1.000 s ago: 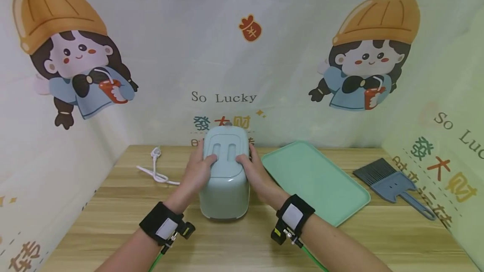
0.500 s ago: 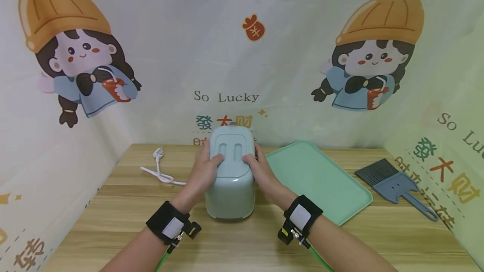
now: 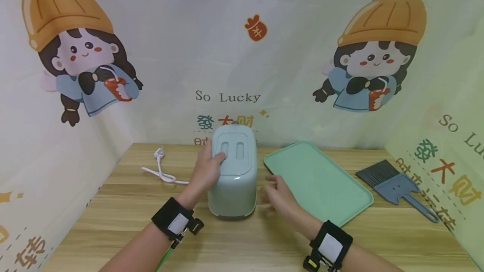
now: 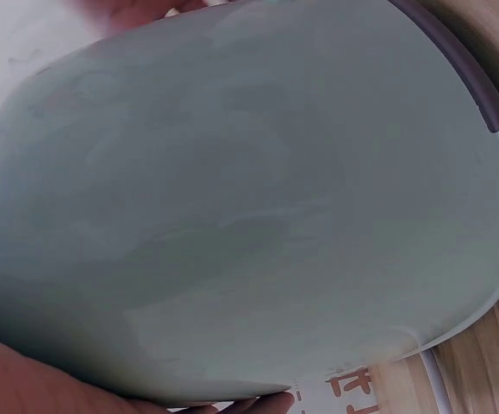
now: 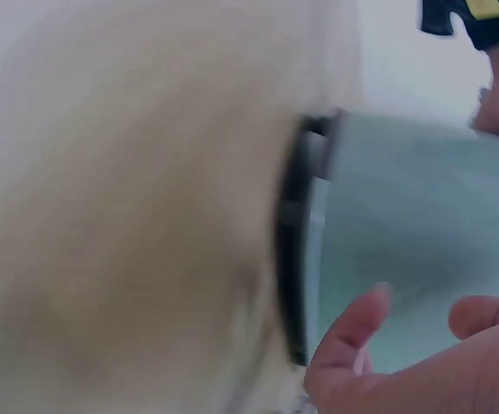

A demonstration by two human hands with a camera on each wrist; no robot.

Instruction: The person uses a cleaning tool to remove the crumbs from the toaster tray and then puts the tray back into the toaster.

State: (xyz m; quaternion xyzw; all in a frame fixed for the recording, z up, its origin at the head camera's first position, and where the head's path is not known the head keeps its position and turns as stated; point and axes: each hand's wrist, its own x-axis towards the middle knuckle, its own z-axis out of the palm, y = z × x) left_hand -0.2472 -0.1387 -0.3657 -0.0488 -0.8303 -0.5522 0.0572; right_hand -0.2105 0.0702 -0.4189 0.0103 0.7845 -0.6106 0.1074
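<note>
A pale green toaster (image 3: pixel 232 194) with a lid over its top stands upright on the wooden table in the head view. My left hand (image 3: pixel 206 170) grips its left side, thumb on the lid's edge by the left recess. The toaster's smooth wall (image 4: pixel 232 198) fills most of the left wrist view, hiding most of that hand's fingers. My right hand (image 3: pixel 281 196) hangs to the right of the toaster, apart from it, fingers loosely bent and holding nothing. In the right wrist view, the bent fingers of my right hand (image 5: pixel 439 371) appear in front of the toaster's lower part.
A white cord with a plug (image 3: pixel 159 153) lies left of the toaster. To the right is a green tray (image 3: pixel 321 184), partly behind my right hand. Farther right lies a blue-grey brush (image 3: pixel 395 186) with dark bristles. A printed cloth hangs behind and beside the table (image 3: pixel 113 209).
My right hand has let go of the toaster's right side and moved down and to the right. The left hand keeps its hold. The head view has shifted slightly.
</note>
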